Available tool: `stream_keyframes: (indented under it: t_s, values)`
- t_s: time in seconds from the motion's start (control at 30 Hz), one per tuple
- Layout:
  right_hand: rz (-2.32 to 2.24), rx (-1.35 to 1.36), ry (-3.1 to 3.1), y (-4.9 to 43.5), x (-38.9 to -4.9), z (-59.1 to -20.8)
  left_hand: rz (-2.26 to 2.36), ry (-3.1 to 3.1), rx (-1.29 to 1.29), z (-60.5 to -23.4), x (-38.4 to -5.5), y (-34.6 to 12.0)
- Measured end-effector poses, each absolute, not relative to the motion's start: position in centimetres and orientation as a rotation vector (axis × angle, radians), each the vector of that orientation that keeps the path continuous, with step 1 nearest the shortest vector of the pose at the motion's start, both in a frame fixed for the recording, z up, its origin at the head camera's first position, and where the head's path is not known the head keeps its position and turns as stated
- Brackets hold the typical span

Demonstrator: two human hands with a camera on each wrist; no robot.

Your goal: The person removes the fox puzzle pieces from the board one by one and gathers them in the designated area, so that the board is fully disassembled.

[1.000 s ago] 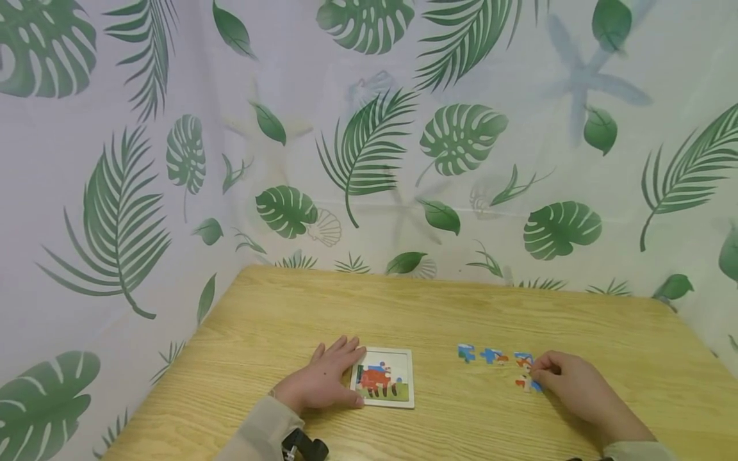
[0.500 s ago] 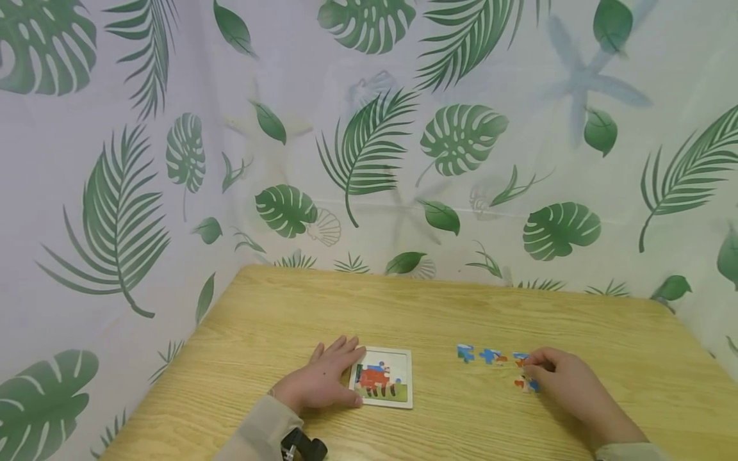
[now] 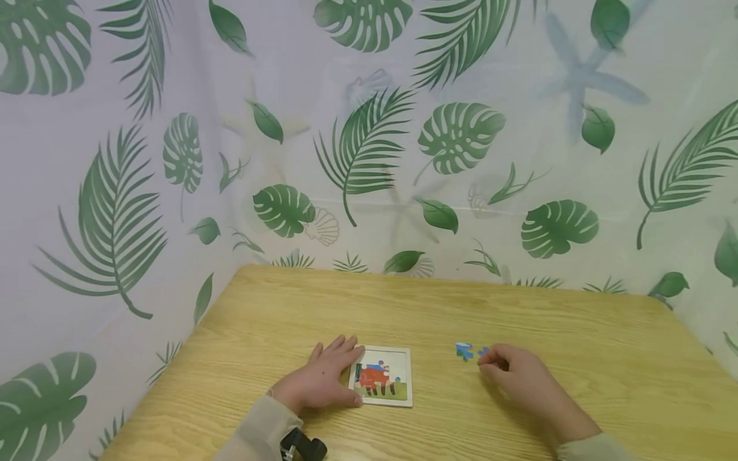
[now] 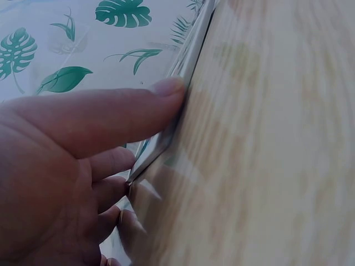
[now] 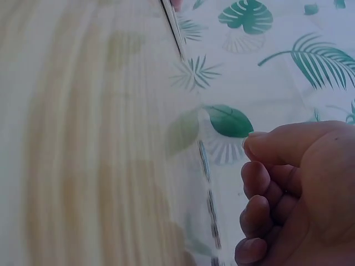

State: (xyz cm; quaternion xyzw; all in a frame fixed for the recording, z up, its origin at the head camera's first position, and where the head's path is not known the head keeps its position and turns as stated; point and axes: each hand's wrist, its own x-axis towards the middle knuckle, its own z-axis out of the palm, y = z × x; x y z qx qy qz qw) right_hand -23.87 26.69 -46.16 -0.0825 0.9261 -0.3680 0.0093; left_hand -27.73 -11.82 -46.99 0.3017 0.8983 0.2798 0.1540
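Blue puzzle pieces (image 3: 462,349) lie right of the tray (image 3: 409,378), nearer my right hand (image 3: 521,376) (curled, seemingly empty); my spread left hand (image 3: 323,378) touches it.

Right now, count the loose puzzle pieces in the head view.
2: a blue-and-green piece left of the right hand, and a blue piece beside it, partly covered by that hand, which may hide more.

One left hand (image 3: 319,379), one right hand (image 3: 521,379), that's two in play! One tray (image 3: 399,362), one table (image 3: 300,301), two sleeves (image 3: 259,429), and two loose pieces (image 3: 464,350) showing overhead; any behind the fingers can't be counted.
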Motion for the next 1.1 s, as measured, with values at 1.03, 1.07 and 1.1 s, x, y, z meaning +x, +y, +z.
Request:
stream_keyframes:
  t_s: [1.03, 1.07, 1.1]
  values:
    - [-1.162, -0.574, 2.716, 14.7, -26.4, -46.4, 0.719, 2.613, 0.909, -47.4, -27.9, -11.8]
    - [-1.160, -0.578, 2.711, 14.5, -26.5, -46.4, 0.719, 2.615, 0.910, -47.4, -27.9, -11.8]
    - [-1.160, -0.580, 2.707, 14.2, -26.6, -46.5, 0.721, 2.615, 0.911, -47.4, -27.9, -11.8]
